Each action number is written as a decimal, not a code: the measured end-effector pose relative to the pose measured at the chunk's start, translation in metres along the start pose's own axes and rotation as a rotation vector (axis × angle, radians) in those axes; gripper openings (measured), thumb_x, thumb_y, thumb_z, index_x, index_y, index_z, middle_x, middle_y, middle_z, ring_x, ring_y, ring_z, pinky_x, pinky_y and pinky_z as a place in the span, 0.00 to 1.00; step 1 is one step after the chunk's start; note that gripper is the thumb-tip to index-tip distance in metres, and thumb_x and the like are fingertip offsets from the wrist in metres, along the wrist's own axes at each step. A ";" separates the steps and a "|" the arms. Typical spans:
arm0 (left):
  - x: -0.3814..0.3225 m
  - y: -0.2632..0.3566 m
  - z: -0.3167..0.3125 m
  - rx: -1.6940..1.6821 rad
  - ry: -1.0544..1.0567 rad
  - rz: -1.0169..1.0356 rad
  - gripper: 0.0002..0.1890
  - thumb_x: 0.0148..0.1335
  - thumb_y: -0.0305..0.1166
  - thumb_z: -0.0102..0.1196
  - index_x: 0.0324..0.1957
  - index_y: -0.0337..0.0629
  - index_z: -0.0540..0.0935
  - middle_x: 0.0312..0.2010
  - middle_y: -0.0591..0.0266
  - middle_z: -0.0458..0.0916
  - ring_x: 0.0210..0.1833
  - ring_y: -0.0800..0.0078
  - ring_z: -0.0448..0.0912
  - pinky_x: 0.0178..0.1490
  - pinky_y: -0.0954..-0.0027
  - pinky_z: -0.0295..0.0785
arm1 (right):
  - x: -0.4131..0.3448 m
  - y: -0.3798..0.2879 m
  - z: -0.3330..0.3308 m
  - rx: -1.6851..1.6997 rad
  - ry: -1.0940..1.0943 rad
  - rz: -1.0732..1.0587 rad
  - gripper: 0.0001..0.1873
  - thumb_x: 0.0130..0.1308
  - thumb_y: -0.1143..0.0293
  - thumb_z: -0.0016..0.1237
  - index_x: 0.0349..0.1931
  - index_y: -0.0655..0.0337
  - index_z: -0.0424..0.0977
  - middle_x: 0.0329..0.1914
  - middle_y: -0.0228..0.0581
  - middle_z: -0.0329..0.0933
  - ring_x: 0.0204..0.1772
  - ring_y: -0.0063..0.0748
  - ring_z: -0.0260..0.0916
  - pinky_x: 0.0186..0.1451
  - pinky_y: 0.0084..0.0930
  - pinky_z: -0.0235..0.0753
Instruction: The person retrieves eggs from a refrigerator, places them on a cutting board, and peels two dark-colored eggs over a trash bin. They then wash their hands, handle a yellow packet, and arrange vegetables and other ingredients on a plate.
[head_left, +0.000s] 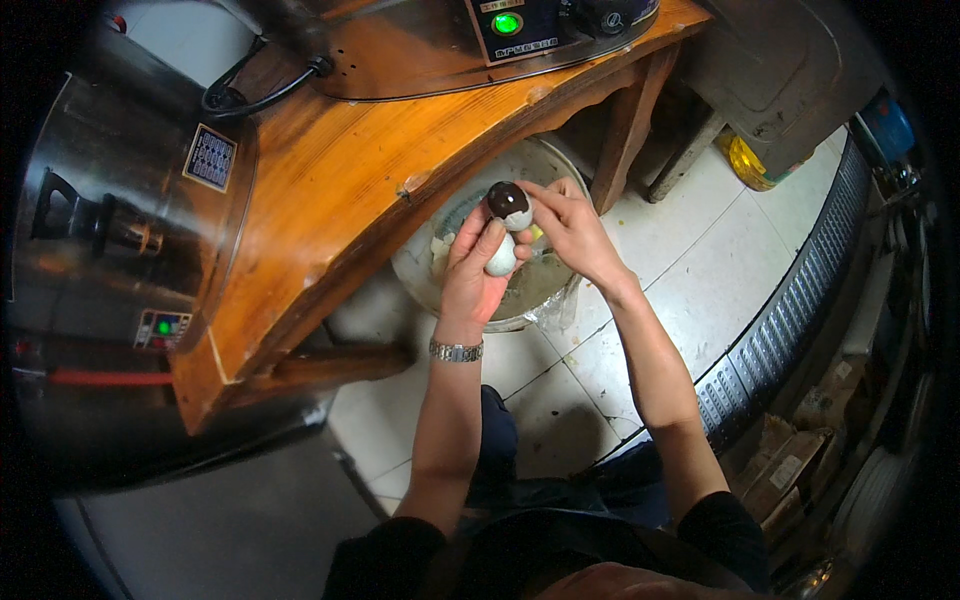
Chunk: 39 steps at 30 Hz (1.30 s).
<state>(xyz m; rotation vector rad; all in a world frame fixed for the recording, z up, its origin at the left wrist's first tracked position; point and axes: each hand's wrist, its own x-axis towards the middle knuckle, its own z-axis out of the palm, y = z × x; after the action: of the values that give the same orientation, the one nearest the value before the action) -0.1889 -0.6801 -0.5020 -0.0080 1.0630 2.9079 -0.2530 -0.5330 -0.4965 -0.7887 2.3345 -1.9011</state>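
My left hand (480, 274), palm up with a metal watch at the wrist, holds two eggs over a round bin (566, 161). One is a dark century egg (508, 199) with its top bare and pale shell round its lower part. The other, a whole pale greenish egg (500, 256), lies in the palm below it. My right hand (574, 225) has its fingertips at the right edge of the dark egg's shell. Bits of shell and other waste lie in the bin, partly hidden by my hands.
A wooden table (352, 187) with chipped edges bears a metal appliance (420, 52) with a green light. A second steel appliance (97, 247) stands left. A perforated metal drain cover (757, 345) curves along the tiled floor (675, 277); cardboard (780, 465) lies at right.
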 end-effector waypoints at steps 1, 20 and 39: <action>0.001 0.000 0.000 -0.033 -0.002 0.015 0.18 0.66 0.29 0.52 0.57 0.44 0.70 0.47 0.64 0.75 0.41 0.75 0.75 0.41 0.73 0.72 | 0.001 -0.003 -0.001 0.074 -0.017 0.004 0.17 0.71 0.64 0.40 0.47 0.69 0.75 0.38 0.39 0.71 0.46 0.29 0.66 0.54 0.26 0.64; 0.001 -0.009 0.014 0.248 0.109 0.207 0.16 0.61 0.25 0.57 0.51 0.38 0.74 0.42 0.67 0.77 0.37 0.81 0.73 0.41 0.77 0.70 | -0.008 -0.021 0.021 0.270 0.092 -0.108 0.16 0.74 0.68 0.34 0.51 0.70 0.70 0.36 0.35 0.65 0.28 0.19 0.67 0.29 0.15 0.71; 0.000 0.000 0.010 0.262 0.056 0.061 0.26 0.61 0.23 0.55 0.61 0.38 0.65 0.46 0.59 0.75 0.40 0.73 0.76 0.40 0.75 0.72 | -0.002 -0.001 0.010 0.393 0.306 0.102 0.14 0.74 0.65 0.36 0.44 0.63 0.75 0.18 0.19 0.61 0.21 0.08 0.53 0.22 0.10 0.53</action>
<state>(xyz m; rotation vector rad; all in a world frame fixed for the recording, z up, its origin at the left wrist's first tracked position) -0.1883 -0.6739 -0.4945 -0.0485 1.4703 2.8104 -0.2474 -0.5417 -0.4986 -0.3563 1.9783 -2.4636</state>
